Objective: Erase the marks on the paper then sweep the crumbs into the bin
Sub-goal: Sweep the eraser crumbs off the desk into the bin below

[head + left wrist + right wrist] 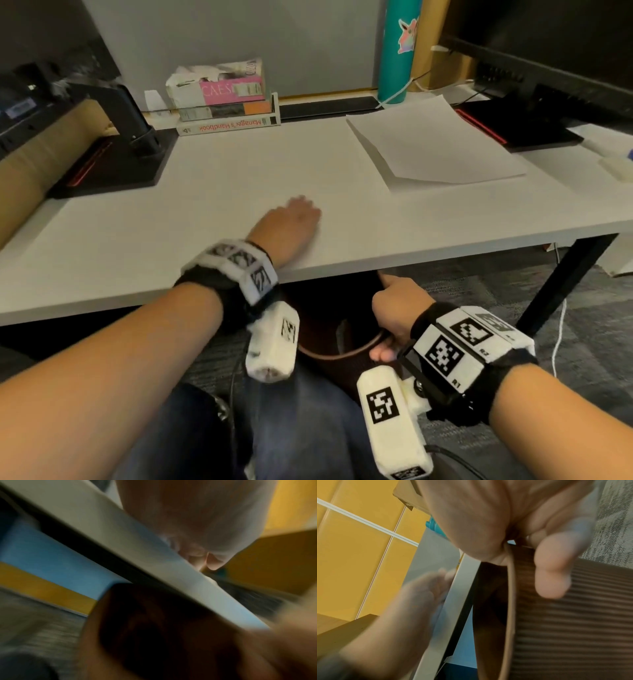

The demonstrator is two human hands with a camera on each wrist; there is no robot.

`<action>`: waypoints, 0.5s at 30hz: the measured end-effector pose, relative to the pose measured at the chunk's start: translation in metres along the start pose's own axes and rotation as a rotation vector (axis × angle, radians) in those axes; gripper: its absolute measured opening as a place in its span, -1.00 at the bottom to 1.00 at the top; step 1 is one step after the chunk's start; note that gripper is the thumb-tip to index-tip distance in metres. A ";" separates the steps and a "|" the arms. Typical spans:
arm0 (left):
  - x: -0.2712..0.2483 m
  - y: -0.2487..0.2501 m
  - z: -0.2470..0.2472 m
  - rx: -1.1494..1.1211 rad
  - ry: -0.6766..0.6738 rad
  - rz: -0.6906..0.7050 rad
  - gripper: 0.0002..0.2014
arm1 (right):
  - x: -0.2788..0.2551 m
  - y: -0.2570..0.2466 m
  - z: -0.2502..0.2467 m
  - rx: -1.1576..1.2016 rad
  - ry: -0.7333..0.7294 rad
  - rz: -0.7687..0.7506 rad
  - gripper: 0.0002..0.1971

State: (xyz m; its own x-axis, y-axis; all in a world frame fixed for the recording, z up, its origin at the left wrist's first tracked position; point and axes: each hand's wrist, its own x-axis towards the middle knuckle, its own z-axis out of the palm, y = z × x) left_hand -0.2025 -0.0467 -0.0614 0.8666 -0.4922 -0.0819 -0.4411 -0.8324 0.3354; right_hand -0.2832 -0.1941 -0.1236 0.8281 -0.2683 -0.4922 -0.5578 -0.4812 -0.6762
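Both hands are busy at the near table (205, 178) edge. Left hand (294, 222) lies palm down on top, fingers straight and blurred. Right hand (394, 311) grips the rim of the brown ribbed bin (573, 628) just below the edge, mouth upward. Farther right, the paper (435, 144) lies flat, long side running away.

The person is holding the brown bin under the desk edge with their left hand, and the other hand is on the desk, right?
Not quite: the right hand grips the brown bin by its rim under the desk edge, as the head view shows. The left hand is the one on the desk.
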 end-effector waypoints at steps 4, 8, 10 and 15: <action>-0.059 0.033 0.052 -0.251 -0.189 0.399 -0.55 | -0.014 0.004 -0.006 0.111 0.014 0.011 -0.83; -0.044 0.020 0.070 -0.299 -0.084 0.245 -0.69 | -0.012 0.011 -0.008 0.099 0.072 0.005 -0.70; -0.037 0.024 0.071 -0.218 -0.122 0.208 -0.55 | -0.011 0.010 -0.008 0.094 0.096 0.016 -0.62; -0.032 0.055 0.069 -0.130 -0.107 0.375 -0.84 | -0.012 0.016 -0.020 0.054 0.108 0.024 -0.70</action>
State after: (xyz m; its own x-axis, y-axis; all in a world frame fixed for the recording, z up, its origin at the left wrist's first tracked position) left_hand -0.2708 -0.0943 -0.1046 0.6187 -0.7852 -0.0264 -0.6828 -0.5541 0.4762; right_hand -0.3005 -0.2155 -0.1171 0.8140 -0.3686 -0.4490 -0.5774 -0.4284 -0.6950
